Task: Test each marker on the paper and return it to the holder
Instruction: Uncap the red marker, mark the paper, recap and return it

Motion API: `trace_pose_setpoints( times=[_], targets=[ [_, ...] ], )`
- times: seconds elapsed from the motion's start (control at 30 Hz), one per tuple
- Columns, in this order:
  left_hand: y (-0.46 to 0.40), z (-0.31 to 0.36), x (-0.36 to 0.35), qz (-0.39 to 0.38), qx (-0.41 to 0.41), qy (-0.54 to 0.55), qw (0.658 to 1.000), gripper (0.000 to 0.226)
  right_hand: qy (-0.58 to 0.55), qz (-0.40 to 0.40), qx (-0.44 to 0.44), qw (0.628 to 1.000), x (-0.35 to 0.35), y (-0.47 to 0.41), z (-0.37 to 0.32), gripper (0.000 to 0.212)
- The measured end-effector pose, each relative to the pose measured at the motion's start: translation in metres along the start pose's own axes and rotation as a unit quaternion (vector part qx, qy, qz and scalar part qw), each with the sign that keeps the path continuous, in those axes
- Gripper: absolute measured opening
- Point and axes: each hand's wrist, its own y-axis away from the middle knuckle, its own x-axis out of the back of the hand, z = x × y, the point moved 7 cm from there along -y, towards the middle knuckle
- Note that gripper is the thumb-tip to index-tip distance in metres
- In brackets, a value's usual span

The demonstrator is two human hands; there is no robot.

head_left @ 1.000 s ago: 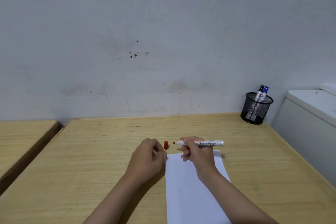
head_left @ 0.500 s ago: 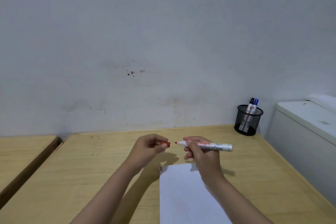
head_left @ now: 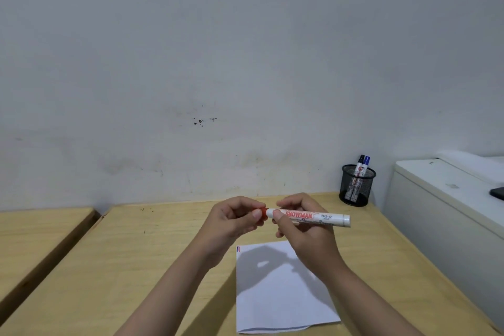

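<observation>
My right hand (head_left: 305,234) grips the white barrel of a red marker (head_left: 319,219), held level above the table. My left hand (head_left: 234,222) pinches the red cap (head_left: 263,213), which sits on the marker's tip end. Below the hands lies a white sheet of paper (head_left: 281,297) with short blue and red strokes at its top left corner (head_left: 238,249). A black mesh holder (head_left: 356,185) stands at the back right of the table. Inside it, a black-capped marker (head_left: 360,162) and a blue-capped marker (head_left: 366,163) stand upright.
The wooden table (head_left: 136,267) meets a grey wall at the back. A second wooden table (head_left: 35,232) stands to the left across a narrow gap. A white cabinet (head_left: 441,199) flanks the right side, with a dark object (head_left: 497,193) on top.
My left hand picked the red cap up off the table and brought it onto the marker's tip. Both hands rose above the paper. The camera tilted upward.
</observation>
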Motion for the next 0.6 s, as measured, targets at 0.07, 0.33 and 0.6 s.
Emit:
trace_pose_setpoints(
  times=[0.07,0.33,0.6],
  targets=[
    [0.005,0.009,-0.001,0.008,-0.018,-0.012,1.0,0.012,0.002,-0.009,0.015,1.0,0.002,0.004,-0.009,0.017],
    [0.026,0.046,-0.011,0.019,-0.111,-0.011,0.994,0.011,-0.045,-0.04,0.055,0.997,0.003,0.014,-0.04,0.014],
    [0.018,0.042,-0.011,0.098,-0.119,-0.04,0.987,0.015,-0.101,-0.065,-0.117,0.986,0.002,0.007,-0.011,0.028]
  ],
)
